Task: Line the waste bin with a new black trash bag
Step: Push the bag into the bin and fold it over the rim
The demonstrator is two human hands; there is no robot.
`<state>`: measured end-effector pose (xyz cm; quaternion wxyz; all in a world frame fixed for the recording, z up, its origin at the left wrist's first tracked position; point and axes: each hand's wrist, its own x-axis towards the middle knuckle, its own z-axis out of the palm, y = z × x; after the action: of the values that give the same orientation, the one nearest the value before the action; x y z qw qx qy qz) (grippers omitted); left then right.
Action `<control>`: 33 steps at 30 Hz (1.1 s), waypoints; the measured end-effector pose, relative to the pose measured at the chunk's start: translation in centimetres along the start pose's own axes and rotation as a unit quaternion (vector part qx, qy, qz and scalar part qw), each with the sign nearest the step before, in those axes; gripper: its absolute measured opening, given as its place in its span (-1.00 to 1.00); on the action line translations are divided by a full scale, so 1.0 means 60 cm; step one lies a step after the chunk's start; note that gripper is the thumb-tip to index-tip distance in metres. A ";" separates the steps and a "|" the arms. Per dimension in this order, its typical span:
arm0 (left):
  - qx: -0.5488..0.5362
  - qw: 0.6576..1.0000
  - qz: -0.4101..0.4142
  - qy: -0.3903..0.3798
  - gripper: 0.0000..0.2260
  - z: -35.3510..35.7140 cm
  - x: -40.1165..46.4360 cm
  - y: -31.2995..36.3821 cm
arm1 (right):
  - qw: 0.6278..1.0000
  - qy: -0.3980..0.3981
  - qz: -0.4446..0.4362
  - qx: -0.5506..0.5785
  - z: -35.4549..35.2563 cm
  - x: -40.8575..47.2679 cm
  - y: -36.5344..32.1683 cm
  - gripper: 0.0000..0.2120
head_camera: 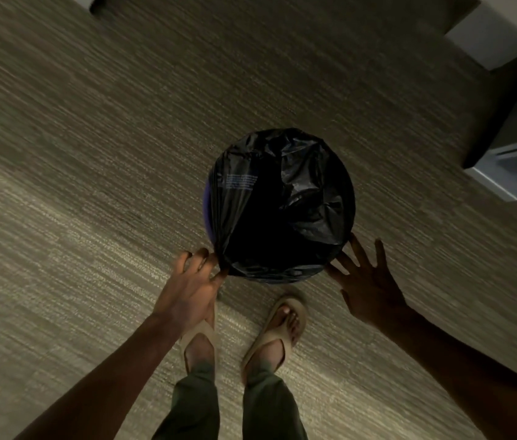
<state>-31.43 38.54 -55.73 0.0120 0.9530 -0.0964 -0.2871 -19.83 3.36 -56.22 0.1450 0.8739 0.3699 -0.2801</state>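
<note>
Hands [187, 290] at bag [282, 201] rim, open carpet [92, 154]

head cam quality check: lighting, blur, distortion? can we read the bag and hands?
Head view: dim, warm light; the black trash bag is nearly featureless, with only creases and faint print catching sheen. The right hand sits in shadow, the left hand is better lit. Carpet streaks suggest motion blur. Wide-angle tilt bends the furniture at the upper right.

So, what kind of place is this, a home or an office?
Probably an office or hotel corridor, not certain: striped commercial carpet, pale baseboard at a wall corner, and a small bin lined with a black bag.
</note>
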 end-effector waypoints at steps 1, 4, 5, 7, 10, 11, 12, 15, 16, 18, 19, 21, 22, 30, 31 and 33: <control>0.012 1.000 -0.005 -0.009 -0.43 -0.002 0.002 0.004 | 1.000 -0.008 0.004 -0.005 0.001 0.001 -0.003 -0.11; 0.043 0.998 -0.030 -0.030 -0.44 -0.003 0.008 0.007 | 0.999 -0.039 0.015 -0.007 0.005 0.005 -0.013 -0.14; 0.046 0.997 -0.040 -0.038 -0.44 -0.003 0.008 0.007 | 0.998 -0.056 0.018 -0.008 0.003 0.006 -0.016 -0.15; 0.023 0.998 -0.043 -0.026 -0.48 -0.002 0.006 0.003 | 0.998 -0.054 0.013 0.010 -0.005 0.005 -0.020 -0.20; -0.208 0.967 -0.072 0.125 -0.67 0.002 -0.002 -0.003 | 0.986 0.105 -0.007 0.127 -0.008 0.000 -0.017 -0.53; -0.301 0.929 -0.115 0.181 -0.72 -0.002 -0.002 -0.004 | 0.964 0.169 0.004 0.203 -0.008 -0.001 -0.014 -0.65; -0.364 0.889 -0.158 0.231 -0.75 -0.011 0.001 -0.003 | 0.935 0.228 0.024 0.270 -0.011 -0.003 -0.012 -0.75; -0.420 0.836 -0.201 0.292 -0.69 -0.050 0.036 0.003 | 0.849 0.328 0.144 0.388 -0.042 0.006 -0.006 -0.81; -0.436 0.836 -0.197 0.270 -0.59 -0.061 0.051 0.008 | 0.819 0.326 0.190 0.433 -0.055 0.016 -0.002 -0.71; -0.469 0.836 -0.208 0.196 -0.38 -0.081 0.084 0.017 | 0.760 0.264 0.267 0.530 -0.083 0.046 0.005 -0.48; -0.480 0.832 -0.223 0.166 -0.31 -0.089 0.101 0.020 | 0.742 0.225 0.286 0.563 -0.096 0.065 0.008 -0.40; -0.483 0.824 -0.252 0.156 -0.25 -0.102 0.130 0.028 | 0.724 0.169 0.298 0.598 -0.113 0.107 0.012 -0.34; -0.477 0.821 -0.264 0.167 -0.24 -0.106 0.142 0.028 | 0.722 0.148 0.299 0.607 -0.120 0.127 0.010 -0.33; -0.316 0.872 -0.289 0.239 -0.49 -0.082 0.180 -0.031 | 0.717 0.109 0.371 0.580 -0.103 0.190 -0.024 -0.40; -0.323 0.867 -0.280 0.254 -0.56 -0.080 0.181 -0.040 | 0.709 0.110 0.377 0.586 -0.098 0.189 -0.023 -0.39; -0.348 0.856 -0.268 0.271 -0.62 -0.077 0.184 -0.051 | 0.690 0.110 0.375 0.609 -0.091 0.188 -0.014 -0.35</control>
<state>-19.35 39.27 -58.12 0.2909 0.9157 0.2762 -0.0241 -11.95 12.84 -58.61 -0.3682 0.8608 -0.2273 -0.2680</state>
